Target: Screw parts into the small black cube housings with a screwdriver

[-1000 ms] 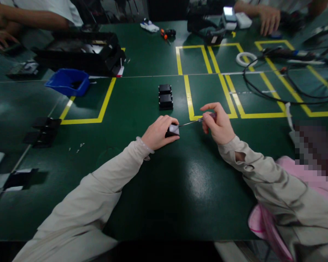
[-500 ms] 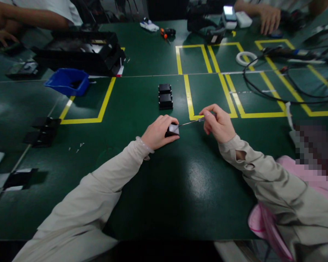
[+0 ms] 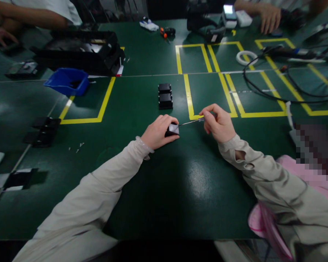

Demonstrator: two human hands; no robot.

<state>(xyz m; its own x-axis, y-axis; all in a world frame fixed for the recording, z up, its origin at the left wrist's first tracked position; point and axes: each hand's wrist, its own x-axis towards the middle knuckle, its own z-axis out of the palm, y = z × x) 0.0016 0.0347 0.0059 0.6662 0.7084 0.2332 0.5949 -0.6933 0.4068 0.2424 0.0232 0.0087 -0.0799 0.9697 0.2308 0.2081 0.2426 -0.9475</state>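
Note:
My left hand [image 3: 161, 131] is wrapped round a small black box [image 3: 173, 130] and holds it against the green table; a pale, shiny face of the box points right. In my right hand [image 3: 218, 122] is a screwdriver [image 3: 190, 122], pinched near its handle. Its thin metal shaft runs left, and the tip meets the pale face of the box. Exactly what the tip touches is too small to tell. Just beyond my left hand stand two black blocks [image 3: 165, 96], one behind the other, with small shiny spots at their sides.
Tiny screws [image 3: 78, 150] and black parts [image 3: 42, 131] lie at left. Behind them are a blue bin [image 3: 68, 82] and a long black tray [image 3: 79, 52]. Cables [image 3: 251, 80] and a white tape roll [image 3: 246, 58] lie at right. Two people sit across the table.
My hands, the box and the screwdriver hold almost the same position. At the far left, another person's hand has shifted slightly.

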